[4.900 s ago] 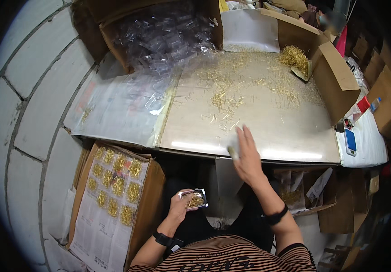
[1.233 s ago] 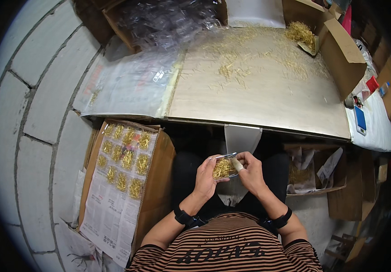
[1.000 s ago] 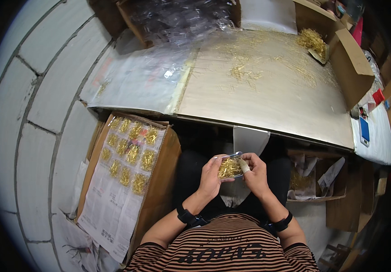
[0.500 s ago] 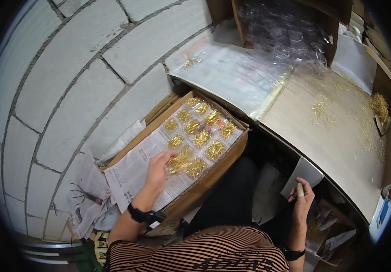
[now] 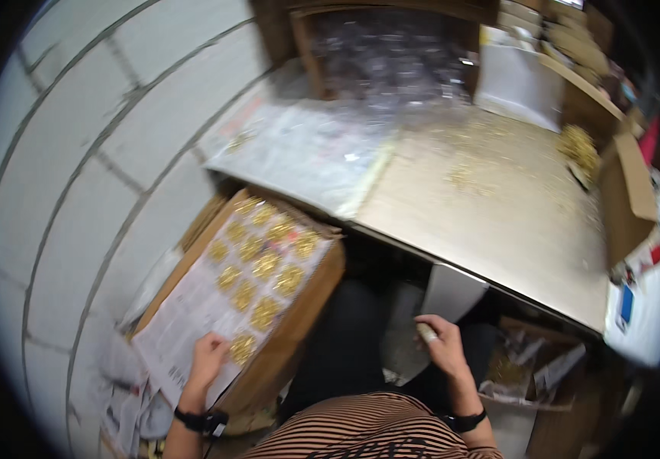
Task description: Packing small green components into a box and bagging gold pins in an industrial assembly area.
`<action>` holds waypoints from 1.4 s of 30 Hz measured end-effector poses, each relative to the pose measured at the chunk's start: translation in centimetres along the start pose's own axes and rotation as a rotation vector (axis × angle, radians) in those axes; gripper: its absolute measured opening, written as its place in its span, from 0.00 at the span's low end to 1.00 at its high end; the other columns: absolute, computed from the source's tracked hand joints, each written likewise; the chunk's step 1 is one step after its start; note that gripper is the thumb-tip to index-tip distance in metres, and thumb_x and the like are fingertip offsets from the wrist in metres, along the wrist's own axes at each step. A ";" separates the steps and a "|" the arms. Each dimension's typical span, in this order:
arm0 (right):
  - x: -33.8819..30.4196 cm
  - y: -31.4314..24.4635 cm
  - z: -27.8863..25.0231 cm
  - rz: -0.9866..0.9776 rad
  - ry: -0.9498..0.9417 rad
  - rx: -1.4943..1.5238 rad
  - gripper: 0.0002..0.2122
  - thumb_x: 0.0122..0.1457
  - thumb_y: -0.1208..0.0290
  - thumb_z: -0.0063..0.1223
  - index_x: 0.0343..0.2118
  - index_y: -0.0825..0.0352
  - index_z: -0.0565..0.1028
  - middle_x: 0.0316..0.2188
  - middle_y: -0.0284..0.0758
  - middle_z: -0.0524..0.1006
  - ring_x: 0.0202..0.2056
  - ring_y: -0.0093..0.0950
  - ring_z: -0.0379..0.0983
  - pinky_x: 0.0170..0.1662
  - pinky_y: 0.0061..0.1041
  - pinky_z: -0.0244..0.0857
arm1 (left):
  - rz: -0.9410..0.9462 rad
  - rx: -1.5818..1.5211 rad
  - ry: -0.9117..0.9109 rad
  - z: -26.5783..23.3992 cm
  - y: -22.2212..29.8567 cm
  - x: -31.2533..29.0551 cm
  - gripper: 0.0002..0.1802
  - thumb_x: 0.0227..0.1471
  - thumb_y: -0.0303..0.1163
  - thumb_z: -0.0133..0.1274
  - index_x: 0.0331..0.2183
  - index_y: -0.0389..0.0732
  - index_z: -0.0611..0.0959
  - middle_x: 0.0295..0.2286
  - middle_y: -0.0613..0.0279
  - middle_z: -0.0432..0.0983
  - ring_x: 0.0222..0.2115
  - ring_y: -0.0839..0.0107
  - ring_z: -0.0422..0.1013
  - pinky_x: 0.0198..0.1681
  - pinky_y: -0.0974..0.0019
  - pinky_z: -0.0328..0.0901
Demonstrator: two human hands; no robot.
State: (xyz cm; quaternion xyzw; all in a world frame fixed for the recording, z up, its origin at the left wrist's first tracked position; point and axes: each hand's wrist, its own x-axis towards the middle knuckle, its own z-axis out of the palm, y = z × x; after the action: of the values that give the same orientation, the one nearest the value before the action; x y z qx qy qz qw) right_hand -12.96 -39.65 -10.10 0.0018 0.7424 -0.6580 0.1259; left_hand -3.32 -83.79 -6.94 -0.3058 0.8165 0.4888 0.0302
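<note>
My left hand rests over the newspaper-covered top of a cardboard box. Its curled fingers meet the edge of a small clear packet of gold pin-like pieces, which lies at the near end of a row. More such packets are laid out in rows beyond it on the newspaper. My right hand hovers above my lap, fingers curled, with a pale wrap on one finger. Whatever its fingers hold, if anything, is hidden.
A worktable with scattered gold pieces stands ahead, its left part under a plastic sheet. A carton of clear plastic packets sits at its back. A heap of gold pieces lies far right. Below the table is an open carton.
My left hand has brought the packet down onto the newspaper at the row's near end. My right hand has drawn back from the pale panel. The whole view has shifted with my head.
</note>
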 end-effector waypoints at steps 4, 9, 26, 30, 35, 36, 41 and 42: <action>-0.5 -0.9 -2.5 0.069 0.045 0.042 0.09 0.55 0.79 0.46 0.39 0.71 0.73 0.25 0.36 0.75 0.27 0.22 0.71 0.32 0.22 0.67 | 0.462 0.512 0.121 -0.2 3.4 1.3 0.09 0.46 0.25 0.51 0.31 0.31 0.77 0.29 0.55 0.73 0.30 0.68 0.70 0.32 0.67 0.65; 2.2 -5.3 -7.6 -0.350 0.354 -0.457 0.09 0.51 0.80 0.50 0.37 0.70 0.73 0.32 0.43 0.75 0.34 0.38 0.74 0.38 0.28 0.66 | 0.664 0.182 -0.047 5.2 17.7 3.8 0.08 0.47 0.24 0.50 0.33 0.33 0.76 0.35 0.56 0.72 0.35 0.69 0.69 0.35 0.68 0.64; 20.9 -5.8 -22.1 -0.029 0.104 -1.297 0.25 0.61 0.55 0.34 0.60 0.58 0.52 0.63 0.40 0.45 0.63 0.42 0.37 0.62 0.42 0.37 | 1.074 1.118 -0.318 37.1 40.6 22.0 0.24 0.38 0.22 0.50 0.43 0.35 0.73 0.42 0.47 0.70 0.46 0.54 0.64 0.48 0.59 0.60; 15.4 -4.6 -19.1 -0.174 0.085 -1.230 0.24 0.61 0.59 0.37 0.59 0.61 0.55 0.62 0.46 0.46 0.63 0.44 0.39 0.63 0.36 0.39 | 1.123 0.507 -0.330 34.4 38.0 18.2 0.25 0.44 0.26 0.50 0.48 0.37 0.71 0.39 0.47 0.72 0.43 0.56 0.68 0.44 0.60 0.64; 11.9 -4.3 -17.0 -0.259 0.282 -0.771 0.21 0.60 0.63 0.40 0.55 0.63 0.62 0.60 0.46 0.51 0.61 0.44 0.45 0.61 0.34 0.45 | 0.282 -0.783 -1.106 32.6 31.4 12.8 0.31 0.56 0.42 0.43 0.57 0.43 0.56 0.42 0.47 0.69 0.39 0.56 0.72 0.35 0.63 0.71; 11.5 -3.9 -16.9 -0.254 0.440 -0.523 0.20 0.60 0.64 0.40 0.55 0.63 0.62 0.60 0.46 0.51 0.61 0.44 0.46 0.61 0.33 0.45 | 0.273 -0.778 -1.109 32.4 29.8 11.7 0.31 0.56 0.42 0.43 0.57 0.43 0.56 0.42 0.47 0.69 0.39 0.56 0.72 0.35 0.63 0.71; 14.7 -3.1 -14.0 -0.107 0.742 -0.831 0.25 0.60 0.58 0.38 0.58 0.66 0.56 0.61 0.45 0.50 0.62 0.40 0.42 0.63 0.36 0.38 | -0.044 -0.954 -1.273 29.3 24.2 6.9 0.35 0.57 0.53 0.32 0.58 0.42 0.52 0.48 0.39 0.61 0.37 0.47 0.72 0.24 0.61 0.74; 15.8 -2.7 -12.7 -0.117 0.643 -1.024 0.27 0.60 0.56 0.38 0.59 0.65 0.55 0.61 0.46 0.50 0.62 0.41 0.42 0.62 0.37 0.38 | -0.110 -1.007 -1.303 28.9 23.8 6.0 0.36 0.56 0.55 0.32 0.58 0.42 0.51 0.49 0.38 0.61 0.37 0.46 0.72 0.23 0.60 0.74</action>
State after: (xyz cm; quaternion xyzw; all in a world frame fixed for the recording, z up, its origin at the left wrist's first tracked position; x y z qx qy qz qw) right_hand -31.06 -30.22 -9.19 0.0988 0.9643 -0.1896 -0.1562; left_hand -28.02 -55.07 -5.49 0.0224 0.3022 0.8735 0.3811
